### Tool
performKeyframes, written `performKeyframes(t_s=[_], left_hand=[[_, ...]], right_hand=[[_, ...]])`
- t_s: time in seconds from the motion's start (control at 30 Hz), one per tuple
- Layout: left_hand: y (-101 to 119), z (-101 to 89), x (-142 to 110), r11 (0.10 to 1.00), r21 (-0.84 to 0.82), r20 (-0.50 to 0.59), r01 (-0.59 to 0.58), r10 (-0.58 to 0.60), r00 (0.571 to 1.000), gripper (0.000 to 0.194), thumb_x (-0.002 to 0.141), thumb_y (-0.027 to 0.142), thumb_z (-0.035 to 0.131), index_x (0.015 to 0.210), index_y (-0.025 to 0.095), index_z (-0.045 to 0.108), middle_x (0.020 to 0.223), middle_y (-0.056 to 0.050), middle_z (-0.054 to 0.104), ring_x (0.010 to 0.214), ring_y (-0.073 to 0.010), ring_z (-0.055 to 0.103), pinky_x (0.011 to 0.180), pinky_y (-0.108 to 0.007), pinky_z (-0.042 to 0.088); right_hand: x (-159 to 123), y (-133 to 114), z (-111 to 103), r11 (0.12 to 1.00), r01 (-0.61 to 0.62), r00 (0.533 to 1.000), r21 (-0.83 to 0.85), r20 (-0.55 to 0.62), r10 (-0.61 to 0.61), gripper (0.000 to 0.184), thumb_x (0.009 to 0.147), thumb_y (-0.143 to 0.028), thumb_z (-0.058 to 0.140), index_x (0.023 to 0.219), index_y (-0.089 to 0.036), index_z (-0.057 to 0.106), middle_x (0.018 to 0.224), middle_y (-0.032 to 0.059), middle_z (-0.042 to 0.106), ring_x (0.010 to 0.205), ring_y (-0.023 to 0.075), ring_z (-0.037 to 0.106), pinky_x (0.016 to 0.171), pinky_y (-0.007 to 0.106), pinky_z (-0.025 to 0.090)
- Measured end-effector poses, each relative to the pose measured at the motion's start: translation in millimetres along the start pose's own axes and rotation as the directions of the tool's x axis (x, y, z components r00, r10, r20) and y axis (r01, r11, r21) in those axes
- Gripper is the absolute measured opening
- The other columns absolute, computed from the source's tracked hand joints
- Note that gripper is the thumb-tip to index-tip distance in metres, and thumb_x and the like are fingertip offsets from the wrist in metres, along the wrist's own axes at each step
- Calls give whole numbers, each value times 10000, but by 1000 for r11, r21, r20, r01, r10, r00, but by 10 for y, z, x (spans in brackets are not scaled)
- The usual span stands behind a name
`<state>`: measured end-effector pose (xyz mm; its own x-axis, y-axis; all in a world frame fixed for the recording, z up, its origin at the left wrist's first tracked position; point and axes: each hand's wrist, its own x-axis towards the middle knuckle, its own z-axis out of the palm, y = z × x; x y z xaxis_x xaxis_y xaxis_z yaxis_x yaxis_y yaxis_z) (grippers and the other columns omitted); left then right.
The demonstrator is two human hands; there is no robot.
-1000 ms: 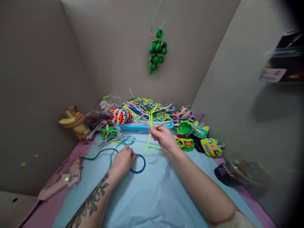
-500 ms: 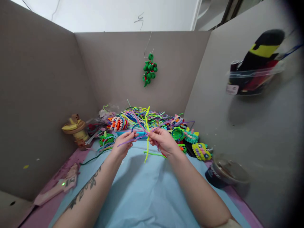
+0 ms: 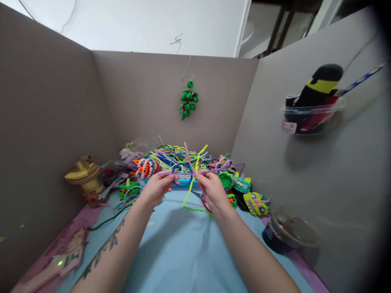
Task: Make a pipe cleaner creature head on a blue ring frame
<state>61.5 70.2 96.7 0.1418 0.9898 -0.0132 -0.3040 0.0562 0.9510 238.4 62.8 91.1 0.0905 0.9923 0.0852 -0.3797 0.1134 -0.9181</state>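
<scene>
My left hand (image 3: pixel 157 188) and my right hand (image 3: pixel 211 189) are raised above the light blue sheet (image 3: pixel 186 252), both pinching pipe cleaners. A purple pipe cleaner (image 3: pixel 180 172) runs between the two hands. My right hand also grips a pink stem and a yellow-green pipe cleaner (image 3: pixel 194 179) that sticks up and hangs down. A blue ring (image 3: pixel 181 167) shows between the hands, by my left fingers. Behind lies a pile of loose pipe cleaners (image 3: pixel 177 156).
Grey partition walls enclose the desk. A green beaded ornament (image 3: pixel 187 99) hangs on the back wall. Finished fuzzy figures (image 3: pixel 256 202) sit at right, a dark bowl (image 3: pixel 285 234) nearer, a yellow-brown toy (image 3: pixel 82 177) at left, a pink device (image 3: pixel 58 262) front left.
My left hand left the sheet, where it touched the blue ring, and rose to pinch the purple pipe cleaner. Both hands lifted; the view tilted upward.
</scene>
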Motion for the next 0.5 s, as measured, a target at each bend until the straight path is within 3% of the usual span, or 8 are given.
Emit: performKeyframes(t_s=[0.1, 0.23, 0.4, 0.5], left_hand=[[-43, 48, 9, 999, -33, 31, -2, 3, 1000, 271, 629, 275, 746, 839, 133, 650, 796, -59, 675, 685, -130, 617, 486, -171, 426], [-105, 46, 55, 999, -21, -92, -36, 34, 995, 287, 619, 319, 747, 809, 132, 643, 782, -61, 676, 705, -144, 623, 532, -192, 444], [-194, 98, 69, 996, 14, -234, -83, 84, 969, 282, 573, 343, 758, 716, 132, 636, 668, -42, 669, 655, -148, 617, 577, -227, 447], [-212, 200, 6, 993, -40, -182, -114, 105, 978, 245, 580, 317, 754, 696, 139, 632, 677, -22, 665, 641, -131, 610, 635, -249, 463]], right_hand=[[58, 54, -21, 1000, -1, 998, -3, -61, 1, 297, 556, -376, 750, 693, -166, 591, 587, -47, 535, 487, 69, 397, 493, 216, 321], [93, 59, -38, 999, 21, 995, 47, -94, -17, 276, 540, -349, 761, 648, -163, 587, 540, -53, 518, 468, 66, 380, 474, 215, 293], [26, 60, 9, 994, -53, 997, 95, 58, 47, 260, 520, -305, 775, 642, -149, 607, 565, -32, 542, 510, 74, 430, 497, 216, 311], [-25, 107, 62, 997, -51, 989, 52, 145, 44, 254, 543, -306, 765, 657, -138, 611, 576, -28, 544, 496, 64, 416, 474, 207, 294]])
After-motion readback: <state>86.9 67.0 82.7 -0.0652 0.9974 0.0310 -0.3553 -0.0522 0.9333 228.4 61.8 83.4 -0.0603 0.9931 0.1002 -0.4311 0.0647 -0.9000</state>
